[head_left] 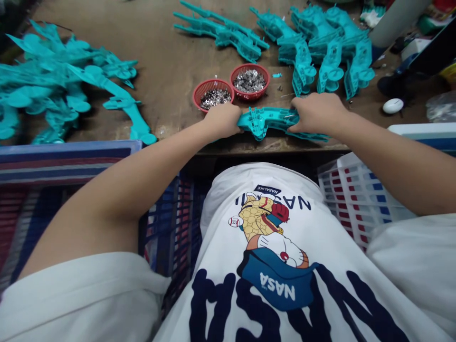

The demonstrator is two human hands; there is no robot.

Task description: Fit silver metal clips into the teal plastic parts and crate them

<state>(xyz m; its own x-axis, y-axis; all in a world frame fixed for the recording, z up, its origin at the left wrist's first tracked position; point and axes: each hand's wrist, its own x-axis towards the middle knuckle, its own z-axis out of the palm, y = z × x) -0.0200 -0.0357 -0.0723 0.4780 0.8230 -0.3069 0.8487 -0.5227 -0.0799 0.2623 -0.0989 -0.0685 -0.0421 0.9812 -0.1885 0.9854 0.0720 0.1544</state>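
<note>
At the far left, a heap of teal plastic parts point(46, 80) lies on the brown worktop point(160, 52), some parts overlapping. At its right side, a curved teal part point(124, 100) reaches toward the near edge. Below, in front of the worktop, is a blue crate point(71, 161) with red and pale stripes.

Next comes the left red basket point(195, 99), holding small shiny metal pieces. Just in front of it, the left hand point(223, 118) is closed around the left end of a teal plastic piece point(265, 121), held over the near edge of the worktop. Behind, the right red basket point(250, 96) holds more metal pieces, and long teal parts point(221, 31) lie farther back.

The right hand point(317, 113) is clamped on the right part of the same piece, fingers bent around it. Beyond it, a row of teal assemblies point(329, 47) lies side by side. Farther right are a white oval object point(393, 106), a clear plastic bag point(441, 107) and, below, a white slotted basket point(359, 190).
</note>
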